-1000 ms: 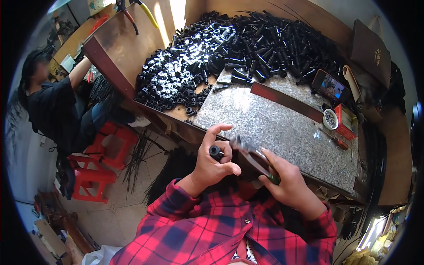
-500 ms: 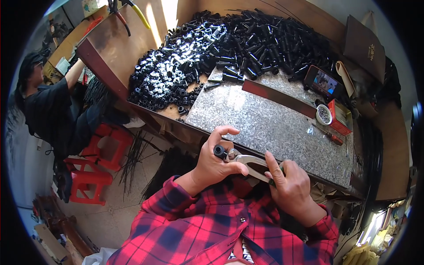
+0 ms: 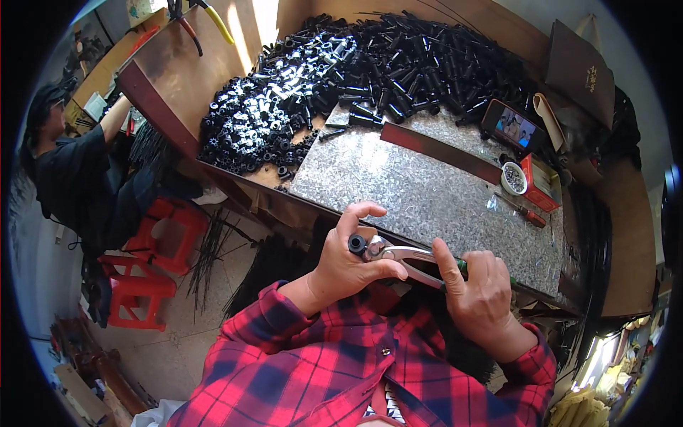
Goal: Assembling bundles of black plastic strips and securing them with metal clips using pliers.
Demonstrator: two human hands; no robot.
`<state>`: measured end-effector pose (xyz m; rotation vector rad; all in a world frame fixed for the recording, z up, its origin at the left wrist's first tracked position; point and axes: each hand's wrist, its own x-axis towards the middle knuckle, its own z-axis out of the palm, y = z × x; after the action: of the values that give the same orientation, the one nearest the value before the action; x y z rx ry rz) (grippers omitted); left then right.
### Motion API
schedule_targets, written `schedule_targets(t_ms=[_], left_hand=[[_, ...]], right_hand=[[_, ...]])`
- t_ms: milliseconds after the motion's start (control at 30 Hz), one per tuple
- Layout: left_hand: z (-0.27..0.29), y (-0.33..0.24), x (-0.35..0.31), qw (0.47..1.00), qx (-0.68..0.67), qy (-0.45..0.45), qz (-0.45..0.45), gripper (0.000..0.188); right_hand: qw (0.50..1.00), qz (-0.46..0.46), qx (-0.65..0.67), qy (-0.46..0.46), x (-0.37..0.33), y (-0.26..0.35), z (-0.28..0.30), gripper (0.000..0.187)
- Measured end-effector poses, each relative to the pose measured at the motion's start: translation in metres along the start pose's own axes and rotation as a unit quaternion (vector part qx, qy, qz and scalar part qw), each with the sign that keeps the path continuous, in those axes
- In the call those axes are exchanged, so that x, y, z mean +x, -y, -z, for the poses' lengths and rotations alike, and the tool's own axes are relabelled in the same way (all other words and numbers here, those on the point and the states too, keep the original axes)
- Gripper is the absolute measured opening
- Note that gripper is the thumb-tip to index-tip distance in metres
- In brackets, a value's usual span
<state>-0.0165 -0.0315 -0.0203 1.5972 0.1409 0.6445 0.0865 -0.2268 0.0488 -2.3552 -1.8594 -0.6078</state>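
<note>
Co-worker (image 3: 67,171): person in black at far left, bent over another bench, well apart from this work
Parts heap (image 3: 370,64): black plastic pieces piled across the wooden bench, beyond the metal sheet (image 3: 427,192)
Left hand (image 3: 352,260): fingers clenched round a small black round part (image 3: 357,244), held just before the bench edge
Pliers (image 3: 405,255): metal jaws touching that part
Right hand (image 3: 480,292): fingers closed on the green pliers handles
Step in hand: likely gripping or crimping the part with the pliers
Next move calls for: steady squeeze, part kept square in the jaws
</note>
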Motion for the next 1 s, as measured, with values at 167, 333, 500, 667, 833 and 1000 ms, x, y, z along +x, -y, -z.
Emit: schedule_targets(t_ms=[167,333,500,667,833,1000], left_hand=[[0.001,0.002,-0.001,1.0,0.015,0.01,0.005,0.065],[0.005,0.002,0.001,1.0,0.008,0.015,0.016,0.057],[0.009,0.006,0.004,0.999,-0.035,0.024,0.025,0.066],[0.011,0.004,0.004,0.999,-0.009,0.05,-0.008,0.073],[0.004,0.003,-0.002,0.998,0.016,0.054,-0.016,0.058],[-0.002,-0.004,-0.005,0.995,0.003,0.102,0.012,0.041]], right_hand=[[0.991,-0.014,0.106,0.08,0.007,-0.004,0.01,0.067],[0.988,-0.032,0.135,0.07,0.004,-0.003,0.001,0.067],[0.993,0.022,0.112,-0.001,0.003,-0.009,0.004,0.066],[0.992,0.008,0.117,0.044,-0.008,-0.004,0.011,0.063],[0.994,0.018,0.088,0.069,-0.01,0.0,0.022,0.062],[0.967,-0.023,0.211,0.143,-0.017,-0.002,0.023,0.067]])
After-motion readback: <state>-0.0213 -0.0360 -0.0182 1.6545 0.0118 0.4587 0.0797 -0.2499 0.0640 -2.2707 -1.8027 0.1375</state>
